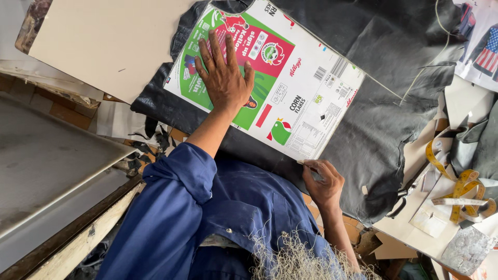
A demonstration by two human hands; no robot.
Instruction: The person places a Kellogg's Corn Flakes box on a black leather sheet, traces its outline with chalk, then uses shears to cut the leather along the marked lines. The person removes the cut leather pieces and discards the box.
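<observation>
- Nearest the camera, a blue cotton work shirt (218, 218) with rolled sleeves fills the lower middle, a frayed tuft of pale fibres (295, 259) lying over it.
- The right hand (322, 182) is curled closed at the near corner of a flattened cereal-box cardboard sheet (306, 98), fingers pinched around something small and thin at the sheet's edge; what it is cannot be made out.
- That sheet is smooth, glossy printed card, white with green and red panels, roughly rectangular. Its long axis runs diagonally, from the near corner by the right hand up towards the far left.
- The left hand (224, 78) lies open and flat, fingers spread, pressing the green and red part of the sheet; it grasps nothing.
- The sheet rests on a black leather hide (384, 129), soft, faintly creased, with ragged irregular edges, spread over the work surface.
- At the right edge, a yellow measuring tape (456, 189) coils loosely on pale board.
- Far left, a plain beige cardboard panel (104, 41) overlaps the hide's edge.
</observation>
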